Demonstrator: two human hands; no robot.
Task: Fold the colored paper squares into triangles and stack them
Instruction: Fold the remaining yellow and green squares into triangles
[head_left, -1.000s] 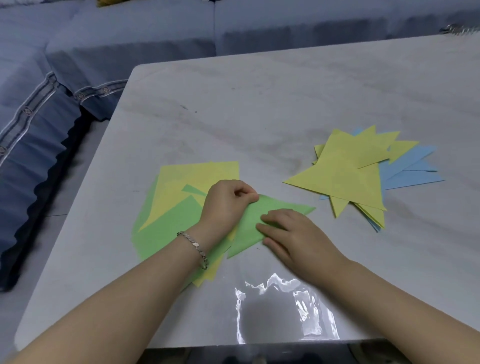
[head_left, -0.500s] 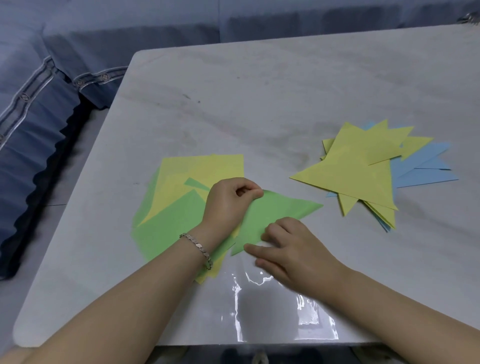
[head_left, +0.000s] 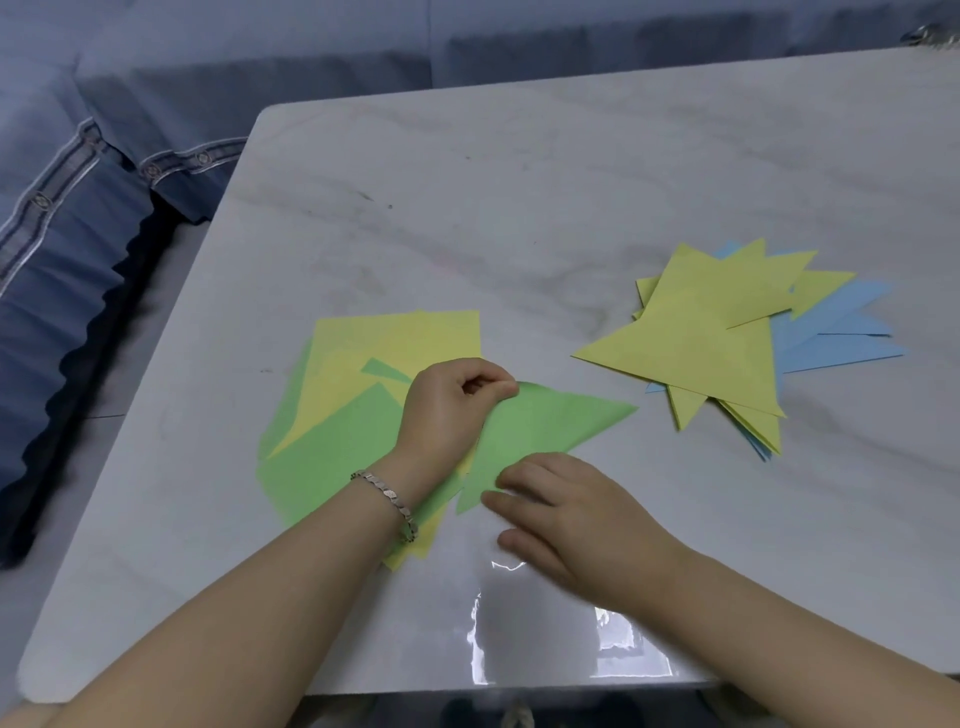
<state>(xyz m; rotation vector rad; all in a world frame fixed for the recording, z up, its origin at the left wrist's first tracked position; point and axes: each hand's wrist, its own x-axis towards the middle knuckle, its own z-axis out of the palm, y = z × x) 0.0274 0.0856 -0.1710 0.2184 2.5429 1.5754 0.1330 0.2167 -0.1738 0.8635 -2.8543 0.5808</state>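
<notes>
A blue sofa with patterned trim runs behind and along the left of a pale, marble-look table, whose near edge shows a bright glare. On the left part of the table lies a loose pile of flat paper squares, yellow sheets on top towards the far side and green ones spreading out nearer the person. Well apart from it, on the right part of the table, sits the stack of folded triangles: yellow ones fanned on top, with blue triangles sticking out beneath on the right side. Between the two heaps, touching the pile of squares and close to the person, lies a green triangle with one tip pointing right towards the stack. Both hands are on it. The left hand rests over the pile with its fingers curled in, pinching the far edge of the green triangle. The right hand, slightly blurred, lies with its fingers fairly straight, pressing down on the near lower corner of that triangle. A silver link bracelet circles the left wrist.
</notes>
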